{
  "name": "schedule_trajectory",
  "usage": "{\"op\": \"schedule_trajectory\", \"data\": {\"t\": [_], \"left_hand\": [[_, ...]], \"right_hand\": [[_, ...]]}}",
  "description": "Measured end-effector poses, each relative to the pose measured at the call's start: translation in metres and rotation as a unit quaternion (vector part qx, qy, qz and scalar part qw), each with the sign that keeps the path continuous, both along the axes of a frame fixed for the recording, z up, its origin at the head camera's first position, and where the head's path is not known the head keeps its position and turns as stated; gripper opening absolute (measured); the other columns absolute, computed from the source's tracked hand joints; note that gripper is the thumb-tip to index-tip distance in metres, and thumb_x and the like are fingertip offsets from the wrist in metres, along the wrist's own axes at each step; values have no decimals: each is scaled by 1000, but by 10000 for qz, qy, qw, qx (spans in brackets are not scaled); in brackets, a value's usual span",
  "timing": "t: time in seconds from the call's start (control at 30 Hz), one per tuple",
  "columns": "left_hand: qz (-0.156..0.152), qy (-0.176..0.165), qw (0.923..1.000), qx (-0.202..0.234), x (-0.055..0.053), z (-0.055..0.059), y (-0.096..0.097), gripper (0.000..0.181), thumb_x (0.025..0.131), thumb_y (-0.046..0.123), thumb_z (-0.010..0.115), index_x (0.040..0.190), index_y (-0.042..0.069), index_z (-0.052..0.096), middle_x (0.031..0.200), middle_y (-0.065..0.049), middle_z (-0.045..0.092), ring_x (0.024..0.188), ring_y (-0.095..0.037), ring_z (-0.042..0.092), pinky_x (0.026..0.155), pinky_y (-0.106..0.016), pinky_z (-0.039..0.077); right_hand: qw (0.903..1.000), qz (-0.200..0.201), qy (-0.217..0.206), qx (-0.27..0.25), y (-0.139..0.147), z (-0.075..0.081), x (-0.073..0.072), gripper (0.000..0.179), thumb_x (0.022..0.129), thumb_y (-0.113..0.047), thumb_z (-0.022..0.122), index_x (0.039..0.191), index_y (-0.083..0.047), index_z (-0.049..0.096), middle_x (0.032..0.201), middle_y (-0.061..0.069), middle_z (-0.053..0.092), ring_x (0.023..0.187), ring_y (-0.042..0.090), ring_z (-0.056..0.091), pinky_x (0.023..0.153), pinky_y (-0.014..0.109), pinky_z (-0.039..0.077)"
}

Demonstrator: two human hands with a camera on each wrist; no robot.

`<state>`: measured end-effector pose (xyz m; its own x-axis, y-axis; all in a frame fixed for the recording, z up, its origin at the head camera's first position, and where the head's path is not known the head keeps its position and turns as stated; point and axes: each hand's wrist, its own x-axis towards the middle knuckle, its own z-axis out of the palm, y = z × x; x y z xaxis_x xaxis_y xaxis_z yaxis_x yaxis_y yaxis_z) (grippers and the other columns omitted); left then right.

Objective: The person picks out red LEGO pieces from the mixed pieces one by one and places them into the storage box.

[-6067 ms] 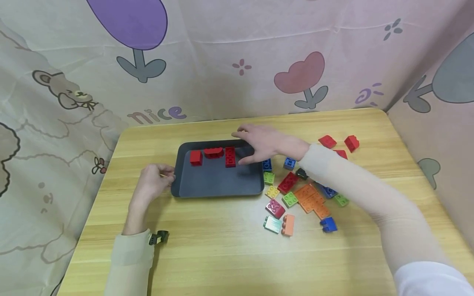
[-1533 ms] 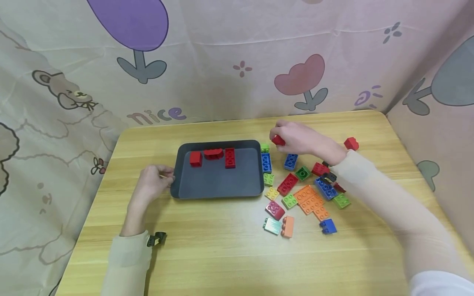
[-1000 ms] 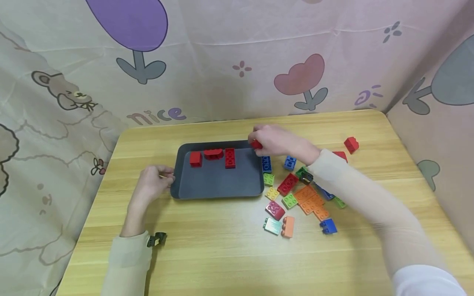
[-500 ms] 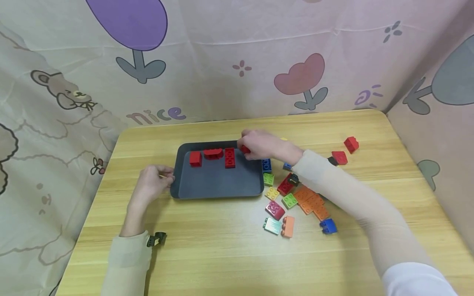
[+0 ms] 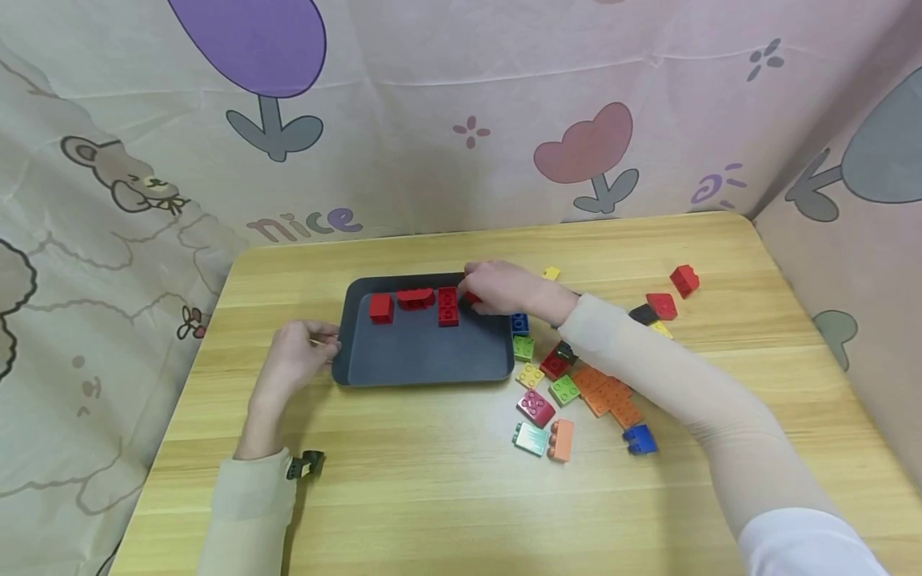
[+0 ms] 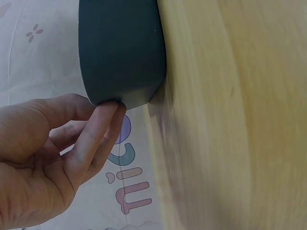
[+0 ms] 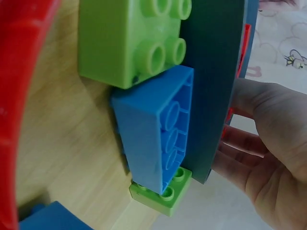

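Note:
A dark grey tray (image 5: 425, 360) lies on the table, holding a red cube-like block (image 5: 381, 309), a red arched block (image 5: 415, 298) and a long red block (image 5: 448, 307) along its far side. My left hand (image 5: 298, 352) pinches the tray's left rim; the left wrist view shows the fingertips at the tray wall (image 6: 122, 52). Over the tray's far right corner, my right hand (image 5: 500, 286) grips a red block (image 5: 471, 298), mostly covered by the fingers. In the right wrist view the fingers reach behind the tray's outer wall (image 7: 211, 81).
Right of the tray lie loose toy bricks: a blue one (image 5: 519, 323), a lime one (image 5: 523, 348), orange ones (image 5: 605, 392) and several others. A red brick (image 5: 684, 280) and a flat red one (image 5: 661, 306) lie far right. A patterned cloth (image 5: 432, 160) hangs behind the table.
My right hand has carried the red block leftward from the far right side of the table to the tray's far right corner and lowered it. The left hand stays at the tray rim.

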<state>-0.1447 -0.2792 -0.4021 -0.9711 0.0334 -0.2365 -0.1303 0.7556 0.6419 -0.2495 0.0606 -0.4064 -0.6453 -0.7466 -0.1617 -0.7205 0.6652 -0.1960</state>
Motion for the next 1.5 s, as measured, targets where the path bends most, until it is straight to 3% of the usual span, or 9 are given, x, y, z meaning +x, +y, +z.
{"op": "schedule_trajectory", "data": {"t": [0.63, 1.03, 1.17, 1.33, 1.5], "left_hand": [[21, 6, 10000, -28, 0, 1, 1, 30, 100, 1, 63, 128, -11, 68, 118, -29, 72, 85, -20, 76, 74, -35, 69], [5, 2, 10000, -38, 0, 1, 1, 29, 100, 0, 64, 127, -11, 69, 118, -28, 72, 86, -20, 76, 74, -35, 69], [9, -7, 10000, -14, 0, 1, 0, 30, 100, 0, 63, 127, -11, 69, 118, -28, 72, 86, -20, 76, 74, -36, 69], [14, -23, 10000, -19, 0, 2, 1, 30, 101, 0, 63, 128, -11, 68, 118, -28, 72, 88, -21, 76, 75, -36, 69], [16, -52, 10000, -13, 0, 2, 1, 31, 101, 0, 63, 129, -11, 68, 118, -28, 72, 89, -22, 76, 75, -36, 69]], "right_hand": [[9994, 36, -63, 325, -5, -11, -1, 38, 99, -22, 74, 135, -10, 71, 121, 12, 69, 101, 23, 67, 91, 36, 62], [9992, 112, 382, 6, 9, 3, 4, 47, 98, -36, 74, 138, -11, 68, 120, 11, 67, 101, 23, 64, 87, 37, 61], [9987, 85, 490, -107, 17, 12, 8, 59, 97, -43, 73, 146, -11, 62, 133, 14, 65, 116, 28, 64, 100, 43, 60], [9988, -146, 398, -240, 30, 17, 10, 75, 94, -53, 73, 154, -13, 53, 152, 16, 55, 138, 34, 56, 121, 52, 48], [9980, -216, 452, -387, 51, 23, 13, 87, 90, -61, 74, 158, -14, 47, 165, 19, 43, 151, 40, 45, 128, 59, 38]]}}
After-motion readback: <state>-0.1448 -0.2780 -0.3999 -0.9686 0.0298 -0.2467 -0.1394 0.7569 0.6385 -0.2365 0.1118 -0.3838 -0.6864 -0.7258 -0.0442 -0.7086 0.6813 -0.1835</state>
